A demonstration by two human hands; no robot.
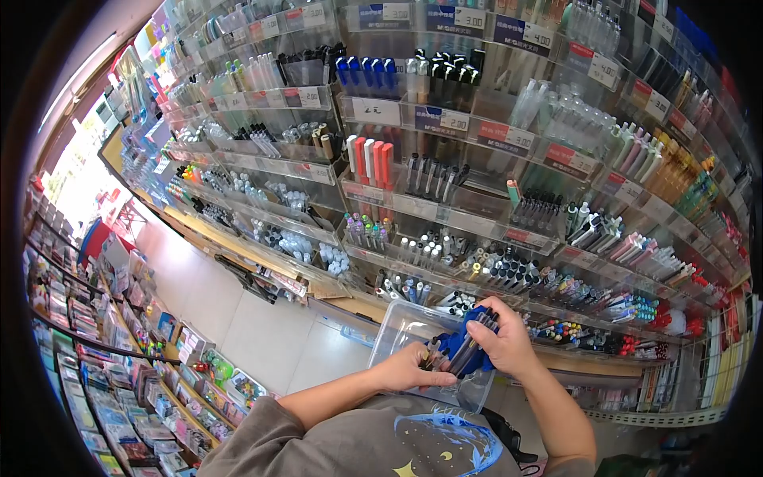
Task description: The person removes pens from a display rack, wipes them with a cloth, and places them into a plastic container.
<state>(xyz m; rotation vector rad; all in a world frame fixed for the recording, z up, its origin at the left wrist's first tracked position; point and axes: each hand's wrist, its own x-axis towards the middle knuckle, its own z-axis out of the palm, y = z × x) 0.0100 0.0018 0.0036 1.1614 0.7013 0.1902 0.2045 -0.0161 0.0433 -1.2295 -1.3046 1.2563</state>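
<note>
Nearest you is your own grey shirt (pixel 342 437), with a blue and yellow print. You're handling a bundle of pens (pixel 469 350) over a clear plastic box (pixel 389 327): your right hand (pixel 507 339) clasps them under the thumb, your left hand (pixel 404 369) pinches the lower ends, and something blue (pixel 455 343) bunches behind. Moving them probably calls for a steady hold, lest some slip. The shelf labels (pixel 442 120) read "M&G", "2.00", "3.00" and "4.00".
</note>
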